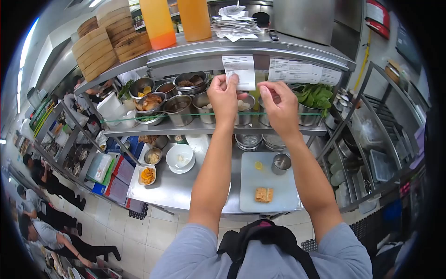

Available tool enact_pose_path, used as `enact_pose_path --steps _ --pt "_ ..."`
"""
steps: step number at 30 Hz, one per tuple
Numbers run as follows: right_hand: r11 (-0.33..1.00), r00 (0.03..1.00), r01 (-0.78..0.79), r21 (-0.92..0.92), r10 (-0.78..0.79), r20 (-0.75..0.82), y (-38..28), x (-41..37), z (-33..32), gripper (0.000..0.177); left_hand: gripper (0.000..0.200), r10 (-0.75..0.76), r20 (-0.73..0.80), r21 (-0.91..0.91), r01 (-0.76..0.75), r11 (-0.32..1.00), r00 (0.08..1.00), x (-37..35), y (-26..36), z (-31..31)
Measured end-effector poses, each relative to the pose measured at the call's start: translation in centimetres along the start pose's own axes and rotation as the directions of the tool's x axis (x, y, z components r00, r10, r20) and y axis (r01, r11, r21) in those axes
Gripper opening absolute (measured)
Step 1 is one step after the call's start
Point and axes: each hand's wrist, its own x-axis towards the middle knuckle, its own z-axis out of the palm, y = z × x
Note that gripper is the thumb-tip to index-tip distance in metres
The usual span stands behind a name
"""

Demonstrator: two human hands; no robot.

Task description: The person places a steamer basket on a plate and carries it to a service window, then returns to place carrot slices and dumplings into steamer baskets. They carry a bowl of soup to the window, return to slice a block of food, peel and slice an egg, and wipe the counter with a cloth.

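My left hand [223, 98] pinches the lower part of a white printed order slip [239, 69], its thumb lying over the paper. The slip's top edge meets the metal rail [251, 53] of the upper shelf. My right hand [279, 106] is raised just right of the slip, apart from it, with fingers curled and nothing visible in them. Below it on the counter, a pale cutting board [251, 176] holds a cut golden-brown pastry [263, 194], a small yellow slice [258, 165] and a metal cup [281, 163].
Steel pots [179, 110] and leafy greens [313, 96] fill the middle shelf. More printed slips [297, 71] hang at right. White bowls [180, 157] stand on the counter. Above are bamboo steamers [94, 49] and orange bottles [158, 23]. Other people [60, 239] are at left.
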Motion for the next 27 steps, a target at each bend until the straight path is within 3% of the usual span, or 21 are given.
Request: enact_pose_path --steps 1,3,4,9,11,12,15,17,19,21,24,25,26,27 --pt "1.000 1.000 0.000 -0.003 0.000 -0.010 0.2 0.3 0.4 0.017 0.019 0.035 -0.003 0.004 -0.035 0.999 0.999 0.4 0.3 0.5" --pt "0.972 0.976 -0.217 0.084 0.215 0.034 0.8 0.6 1.2 0.026 0.020 0.043 -0.005 0.021 -0.043 0.999 0.999 0.7 0.1 0.9" --pt "0.954 0.957 -0.284 0.099 0.276 0.091 1.2 0.7 1.6 0.040 0.021 0.050 -0.019 0.022 -0.049 0.999 0.999 0.7 0.0 0.9" --pt "0.963 0.959 -0.265 0.050 0.269 -0.087 1.6 1.7 4.9 0.061 0.025 0.026 -0.066 0.131 -0.017 0.991 0.997 -0.5 0.4 -0.3" --pt "0.802 0.893 -0.438 0.407 0.439 0.096 1.9 3.3 6.2 0.065 0.029 0.028 -0.051 0.115 -0.022 0.993 0.998 -0.6 0.4 -0.5" --pt "0.726 0.869 -0.451 0.520 0.491 0.068 2.5 4.1 7.2 0.061 0.029 0.024 -0.051 0.117 -0.018 0.993 0.998 -0.6 0.4 -0.5" --pt "0.615 0.783 -0.528 0.586 0.620 0.054 3.4 5.7 8.5 0.061 0.033 0.004 0.012 0.063 -0.005 0.998 1.000 0.1 0.7 -1.1" --pt "0.540 0.819 -0.486 0.687 0.556 0.143 6.6 7.0 9.6 0.063 0.042 0.034 0.099 0.132 -0.047 0.990 0.995 -0.3 0.4 -2.1" --pt "0.563 0.795 -0.469 0.681 0.605 0.048 4.9 7.0 9.9 0.061 0.052 0.080 0.116 0.293 -0.111 0.950 0.990 -2.6 0.3 -4.5" --pt "0.520 0.851 -0.415 0.747 0.512 0.117 6.6 6.5 10.4 0.060 0.046 0.187 0.136 0.442 -0.228 0.867 0.973 -6.1 -0.8 -9.3" --pt "0.576 0.866 -0.454 0.680 0.465 0.184 6.8 3.5 8.6 0.073 0.026 -0.049 -0.052 0.675 0.071 0.734 0.997 -13.3 -3.2 -18.5" --pt "0.577 0.870 -0.454 0.679 0.451 0.198 6.8 1.8 8.0 0.076 0.023 0.019 0.051 0.859 -0.053 0.510 0.999 -16.1 -5.4 -23.1" --pt "0.530 0.835 -0.509 0.679 0.496 0.239 5.4 -0.8 7.1 0.061 0.025 -0.158 0.030 0.929 0.031 0.369 0.987 -19.3 -7.2 -27.0" --pt "0.543 0.831 -0.541 0.642 0.465 0.307 5.6 -4.1 6.1 0.059 0.027 -0.194 0.075 0.952 -0.012 0.307 0.978 -22.9 -9.4 -30.2"
